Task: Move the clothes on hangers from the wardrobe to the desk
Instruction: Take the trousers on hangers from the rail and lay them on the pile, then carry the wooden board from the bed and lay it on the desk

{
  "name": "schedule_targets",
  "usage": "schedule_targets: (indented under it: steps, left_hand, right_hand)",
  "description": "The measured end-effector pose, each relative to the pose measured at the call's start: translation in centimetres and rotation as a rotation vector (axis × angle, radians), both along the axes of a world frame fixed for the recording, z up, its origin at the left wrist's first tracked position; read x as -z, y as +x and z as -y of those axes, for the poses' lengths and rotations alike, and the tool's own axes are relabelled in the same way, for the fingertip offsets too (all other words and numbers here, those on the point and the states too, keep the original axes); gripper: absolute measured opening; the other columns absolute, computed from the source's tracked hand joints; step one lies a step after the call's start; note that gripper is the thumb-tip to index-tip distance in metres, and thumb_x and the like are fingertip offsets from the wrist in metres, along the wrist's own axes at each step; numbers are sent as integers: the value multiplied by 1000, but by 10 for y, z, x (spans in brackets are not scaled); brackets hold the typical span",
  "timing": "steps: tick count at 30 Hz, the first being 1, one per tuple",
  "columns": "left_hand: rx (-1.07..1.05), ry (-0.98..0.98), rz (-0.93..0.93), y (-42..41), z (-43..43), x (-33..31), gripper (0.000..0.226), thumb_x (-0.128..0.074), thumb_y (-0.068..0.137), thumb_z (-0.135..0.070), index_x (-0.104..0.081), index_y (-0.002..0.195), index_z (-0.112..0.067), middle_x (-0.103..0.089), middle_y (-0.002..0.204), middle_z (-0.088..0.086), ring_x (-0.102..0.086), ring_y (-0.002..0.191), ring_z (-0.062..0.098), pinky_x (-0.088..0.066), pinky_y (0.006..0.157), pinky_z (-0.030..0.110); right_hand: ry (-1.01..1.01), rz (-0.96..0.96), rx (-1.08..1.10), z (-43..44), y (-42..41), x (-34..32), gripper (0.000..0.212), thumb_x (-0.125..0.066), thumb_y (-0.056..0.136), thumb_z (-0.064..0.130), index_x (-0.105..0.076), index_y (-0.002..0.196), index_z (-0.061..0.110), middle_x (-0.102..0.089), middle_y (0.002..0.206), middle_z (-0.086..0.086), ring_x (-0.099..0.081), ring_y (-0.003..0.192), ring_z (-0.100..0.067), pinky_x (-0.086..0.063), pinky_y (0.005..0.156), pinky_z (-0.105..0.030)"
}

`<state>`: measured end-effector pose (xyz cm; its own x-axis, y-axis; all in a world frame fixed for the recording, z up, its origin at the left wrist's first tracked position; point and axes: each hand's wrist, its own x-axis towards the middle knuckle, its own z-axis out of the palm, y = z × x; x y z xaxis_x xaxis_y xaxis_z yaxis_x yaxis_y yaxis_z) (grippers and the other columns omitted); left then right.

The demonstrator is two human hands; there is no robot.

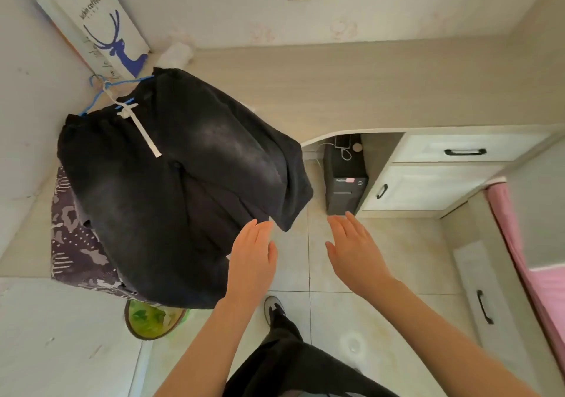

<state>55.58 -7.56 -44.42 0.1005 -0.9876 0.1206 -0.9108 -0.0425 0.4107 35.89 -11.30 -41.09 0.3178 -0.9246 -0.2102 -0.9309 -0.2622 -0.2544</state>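
Observation:
Black faded shorts [189,182] with a white drawstring lie spread on the beige desk [351,90], still on a blue hanger [101,90] whose hook points to the back left corner. Their legs hang over the desk's front edge. Under them shows a purple patterned garment [73,243]. My left hand [252,256] hovers with straight fingers at the shorts' lower hem, just touching or barely off the cloth. My right hand [354,249] is held flat and empty to the right of the shorts, above the floor.
A white paper bag with a blue deer [101,26] leans in the desk's back left corner. A black computer tower [344,179] stands under the desk beside white drawers [458,151]. A green-lined bin [153,320] sits on the tiled floor. A pink bed [526,259] is at right.

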Motion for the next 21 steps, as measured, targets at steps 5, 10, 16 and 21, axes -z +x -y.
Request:
schedule_targets:
  steps: [5, 10, 16, 21]
  left_hand:
    - [191, 29, 9, -88, -28, 9, 38, -65, 89, -23, -61, 124, -10, -64, 124, 9, -58, 119, 29, -46, 98, 39]
    - [394, 62, 44, -170, -54, 11, 36, -58, 93, -20, -56, 128, -12, -60, 129, 5, -50, 128, 25, -38, 106, 33]
    - [639, 83, 55, -249, -57, 11, 37, -51, 96, -19, -53, 132, -13, -58, 131, 2, -43, 132, 23, -38, 108, 36]
    - [832, 80, 69, -308, -42, 11, 37, -50, 95, -18, -52, 132, -12, -59, 130, 2, -42, 132, 23, -36, 111, 35]
  right_hand:
    - [8, -2, 125, -63, -82, 0, 53, -37, 101, 31, -24, 149, 10, -27, 155, -7, -13, 146, -28, -15, 119, -39]
    - [-11, -28, 298, -128, -158, 7, 52, -51, 96, 26, -40, 141, 1, -46, 143, -14, -30, 140, -35, -28, 113, -44]
    - [5, 24, 580, -184, -225, 11, 57, -35, 102, 32, -18, 150, 8, -22, 157, -8, -8, 147, -25, -6, 118, -34]
    - [5, 26, 781, -207, -265, 13, 56, -37, 101, 32, -20, 150, 9, -24, 156, -6, -7, 147, -26, -2, 115, -32]
